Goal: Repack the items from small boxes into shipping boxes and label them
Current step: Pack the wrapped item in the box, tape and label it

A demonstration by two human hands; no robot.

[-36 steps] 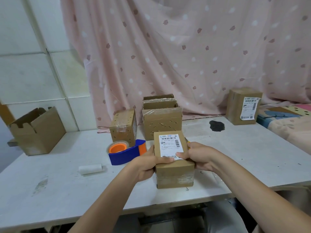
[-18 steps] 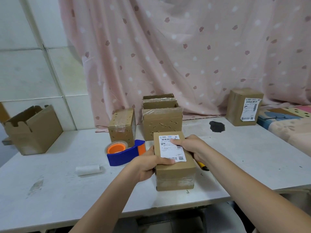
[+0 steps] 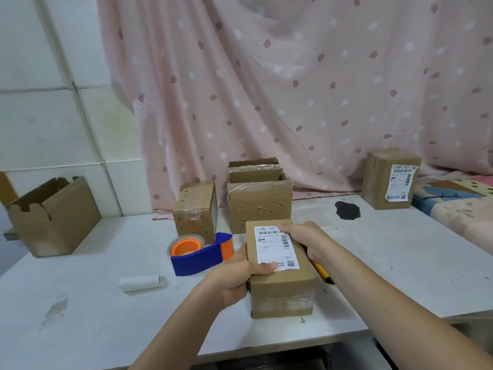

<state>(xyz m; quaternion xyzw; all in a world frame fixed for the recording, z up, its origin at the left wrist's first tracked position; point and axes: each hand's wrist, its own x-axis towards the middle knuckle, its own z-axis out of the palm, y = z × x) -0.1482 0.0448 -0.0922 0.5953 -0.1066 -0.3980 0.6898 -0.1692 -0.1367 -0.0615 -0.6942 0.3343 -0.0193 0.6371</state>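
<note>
A taped brown shipping box [image 3: 282,295] stands near the table's front edge with a white shipping label [image 3: 274,249] on its top. My left hand [image 3: 237,276] grips the box's left side, thumb pressing the label's near left corner. My right hand [image 3: 304,239] rests over the box's far right edge, fingers flat on the label's far right corner. Behind stand a small taped box [image 3: 196,212] and a row of taller small boxes [image 3: 258,204].
A blue and orange tape dispenser [image 3: 200,252] lies left of the box. A white paper roll [image 3: 140,282] lies further left. An open carton [image 3: 50,214] sits far left, a labelled box [image 3: 390,177] far right. A yellow cutter [image 3: 322,272] lies beside the box.
My right hand has slid from the label's near right corner up along its right edge to the far corner. The left hand and the box have stayed put.
</note>
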